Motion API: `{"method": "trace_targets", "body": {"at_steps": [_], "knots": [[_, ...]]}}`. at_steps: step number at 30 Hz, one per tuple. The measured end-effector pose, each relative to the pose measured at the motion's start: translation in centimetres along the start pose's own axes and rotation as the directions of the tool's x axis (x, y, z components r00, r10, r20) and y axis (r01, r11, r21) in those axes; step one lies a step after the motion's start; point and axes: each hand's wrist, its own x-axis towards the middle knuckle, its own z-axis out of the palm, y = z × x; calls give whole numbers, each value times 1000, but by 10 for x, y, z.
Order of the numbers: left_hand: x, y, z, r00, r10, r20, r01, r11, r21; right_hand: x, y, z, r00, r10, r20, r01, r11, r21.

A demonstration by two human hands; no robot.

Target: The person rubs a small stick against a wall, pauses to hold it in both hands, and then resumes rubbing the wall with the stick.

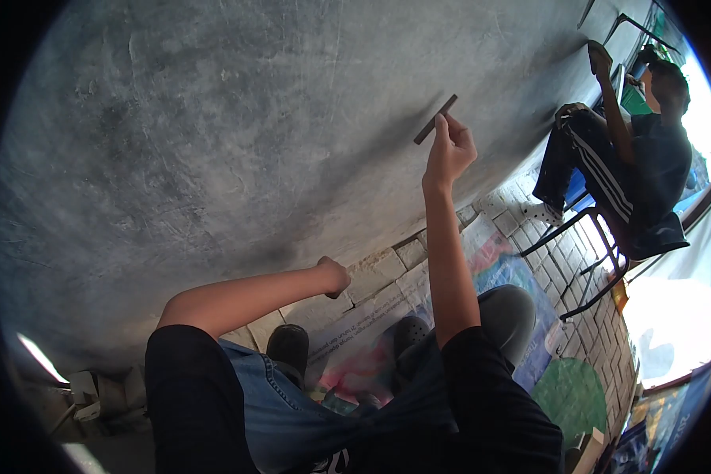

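Observation:
A thin dark bar (pixel 426 132) is pinched in the fingers of my right hand (pixel 450 154), close to the grey wall (pixel 213 134), on which its shadow falls. Whether the bar touches the wall I cannot tell. My left hand (pixel 334 276) is lower down and to the left, closed near the bottom of the wall. A small dark edge shows beneath it, but what it holds is too hidden to name.
On the right, a person (pixel 656 158) sits on a metal-framed chair (pixel 600 268), one hand at the wall. A printed banner (pixel 355 340) lies on the brick floor (pixel 584 324) by my feet. A green round thing (pixel 573 395) is at lower right; blocks (pixel 107 395) are at lower left.

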Motion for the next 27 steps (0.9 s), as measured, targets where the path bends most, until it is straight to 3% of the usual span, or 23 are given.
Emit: {"method": "trace_targets", "body": {"at_steps": [12,27], "knots": [[-8,-4,-4,999,7,47,-6,1000,-9,-14,-24,12,991,-16,130,1,993,117],[-4,-5,0,999,3,47,-3,1000,-5,-19,-33,12,995,-1,102,-10,995,102]]}}
